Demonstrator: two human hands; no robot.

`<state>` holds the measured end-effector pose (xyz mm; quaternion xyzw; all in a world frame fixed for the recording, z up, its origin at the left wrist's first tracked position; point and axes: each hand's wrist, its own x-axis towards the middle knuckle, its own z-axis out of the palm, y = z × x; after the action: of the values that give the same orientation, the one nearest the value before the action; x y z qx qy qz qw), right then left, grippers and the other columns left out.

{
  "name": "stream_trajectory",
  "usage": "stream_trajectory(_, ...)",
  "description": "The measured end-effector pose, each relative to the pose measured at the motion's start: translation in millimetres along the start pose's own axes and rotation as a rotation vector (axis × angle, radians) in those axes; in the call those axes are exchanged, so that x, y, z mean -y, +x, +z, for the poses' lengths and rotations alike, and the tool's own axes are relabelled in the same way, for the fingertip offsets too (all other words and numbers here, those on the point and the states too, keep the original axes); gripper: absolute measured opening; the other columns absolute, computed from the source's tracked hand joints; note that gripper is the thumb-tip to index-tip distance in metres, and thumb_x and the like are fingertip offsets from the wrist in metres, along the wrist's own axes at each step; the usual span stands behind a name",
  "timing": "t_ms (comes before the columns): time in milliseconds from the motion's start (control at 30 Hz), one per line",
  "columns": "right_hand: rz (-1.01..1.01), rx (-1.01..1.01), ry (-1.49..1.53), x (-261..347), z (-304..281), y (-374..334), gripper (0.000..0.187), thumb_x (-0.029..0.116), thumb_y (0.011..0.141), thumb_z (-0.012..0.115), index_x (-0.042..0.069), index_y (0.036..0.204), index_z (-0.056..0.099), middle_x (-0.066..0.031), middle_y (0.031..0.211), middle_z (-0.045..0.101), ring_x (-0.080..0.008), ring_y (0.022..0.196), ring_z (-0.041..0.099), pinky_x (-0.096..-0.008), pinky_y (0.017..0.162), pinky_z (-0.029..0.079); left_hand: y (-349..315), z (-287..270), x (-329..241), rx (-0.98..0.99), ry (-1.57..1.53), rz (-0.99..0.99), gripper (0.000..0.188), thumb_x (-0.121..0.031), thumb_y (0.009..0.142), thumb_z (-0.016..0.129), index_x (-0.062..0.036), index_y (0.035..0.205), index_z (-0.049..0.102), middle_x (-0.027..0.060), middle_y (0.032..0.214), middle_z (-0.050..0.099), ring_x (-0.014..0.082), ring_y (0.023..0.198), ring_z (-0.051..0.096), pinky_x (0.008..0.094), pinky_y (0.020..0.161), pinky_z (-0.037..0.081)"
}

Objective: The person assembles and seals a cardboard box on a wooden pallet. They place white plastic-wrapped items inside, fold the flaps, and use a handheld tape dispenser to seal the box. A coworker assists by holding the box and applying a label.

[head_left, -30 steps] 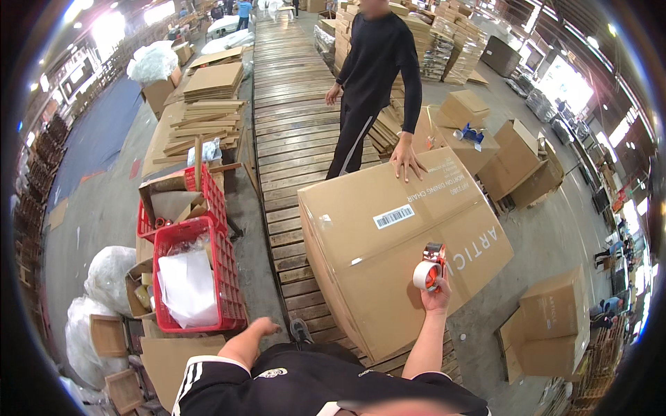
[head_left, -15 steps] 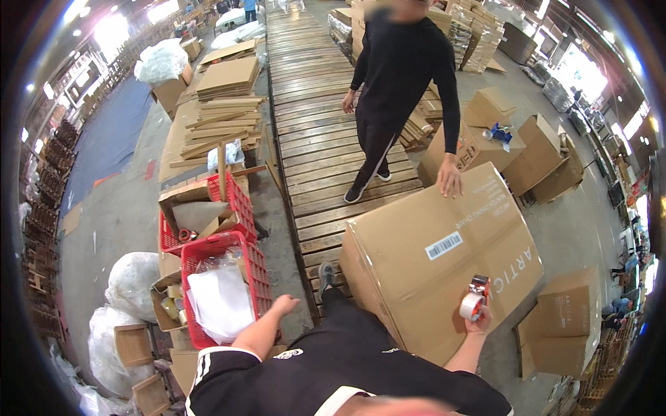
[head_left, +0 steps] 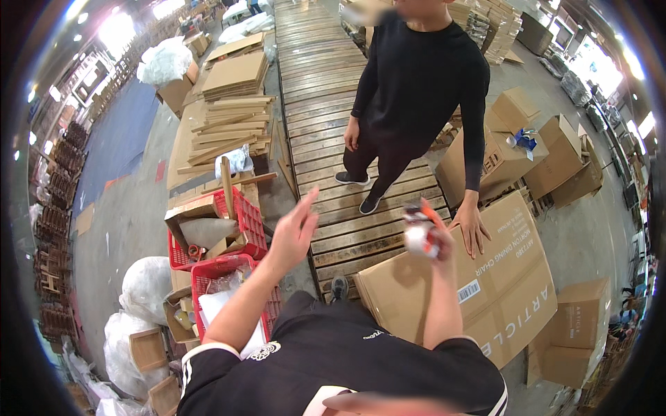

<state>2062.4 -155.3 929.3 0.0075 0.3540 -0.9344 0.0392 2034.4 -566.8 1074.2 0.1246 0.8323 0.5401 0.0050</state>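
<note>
My left hand (head_left: 297, 232) is raised over the slatted walkway with its fingers stretched out, holding nothing. My right hand (head_left: 442, 247) grips a tape dispenser (head_left: 420, 232) with orange parts and a roll of tape; motion blurs it. Below and to the right of the dispenser, a big brown cardboard box (head_left: 506, 277) leans near my body, with a white barcode label on its side. A co-worker's hand (head_left: 473, 229) lies flat on the upper edge of that box.
The co-worker (head_left: 423, 90) in black stands on the wooden slatted walkway (head_left: 312, 139) facing me. At my left are red plastic crates (head_left: 253, 225) and a stack of flat cardboard (head_left: 232, 75). Opened cartons (head_left: 555, 156) stand at the right, and plastic-wrapped bundles (head_left: 146, 284) at the lower left.
Both my hands have risen forward, the right one carrying the tape dispenser off the box and leftward. My left fingers have straightened. The co-worker appears closer, still touching the box.
</note>
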Motion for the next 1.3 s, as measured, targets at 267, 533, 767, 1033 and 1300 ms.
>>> stream_trajectory(267,0.050,-0.061,-0.970,-110,48,97,0.038,0.012,0.079,0.076,0.004,0.115,0.064,-0.0130,0.105,0.070,-0.0254,0.094,0.071,-0.0412,0.081,0.060,104,38,-242,-0.077,0.082,1.411,0.039,-0.015,0.081,0.082,-0.0070,0.119,0.080,0.0066,0.100,0.074,0.0254,0.085,0.070,0.0422,0.082,0.057)
stream_trajectory(533,0.024,-0.001,-1.347,-119,32,89,0.039,0.023,0.077,0.082,0.006,0.108,0.067,-0.0174,0.107,0.071,-0.0385,0.103,0.070,-0.0447,0.091,0.057,115,115,-281,0.028,-0.389,1.680,0.036,-0.017,0.075,0.083,-0.0124,0.111,0.083,0.0000,0.086,0.067,0.0202,0.079,0.069,0.0450,0.083,0.060)
stream_trajectory(767,-0.108,-0.335,-1.295,-100,25,77,0.043,0.031,0.084,0.081,0.007,0.116,0.065,-0.0166,0.117,0.069,-0.0405,0.102,0.071,-0.0481,0.091,0.056,140,154,-278,0.177,-0.678,1.776,0.035,-0.018,0.069,0.083,-0.0171,0.104,0.085,-0.0057,0.073,0.061,0.0157,0.074,0.069,0.0475,0.084,0.063)
stream_trajectory(1033,-0.139,-0.669,-1.548,-103,12,70,0.053,0.018,0.079,0.079,0.007,0.127,0.061,-0.0177,0.116,0.066,-0.0437,0.101,0.072,-0.0533,0.082,0.060,138,148,-254,0.173,-0.973,1.432,0.011,-0.015,0.084,0.075,-0.0155,0.090,0.083,-0.0026,0.070,0.061,0.0143,0.069,0.067,0.0400,0.071,0.061)
stream_trajectory(1300,-0.103,-0.992,-1.364,-99,17,62,0.045,0.027,0.083,0.083,0.008,0.120,0.067,-0.0169,0.120,0.070,-0.0428,0.107,0.072,-0.0492,0.091,0.059,264,41,-219,0.832,-0.922,0.830,0.043,-0.036,0.113,0.050,0.0039,0.113,0.065,0.0099,0.080,0.067,0.0251,0.076,0.067,0.0446,0.086,0.055)
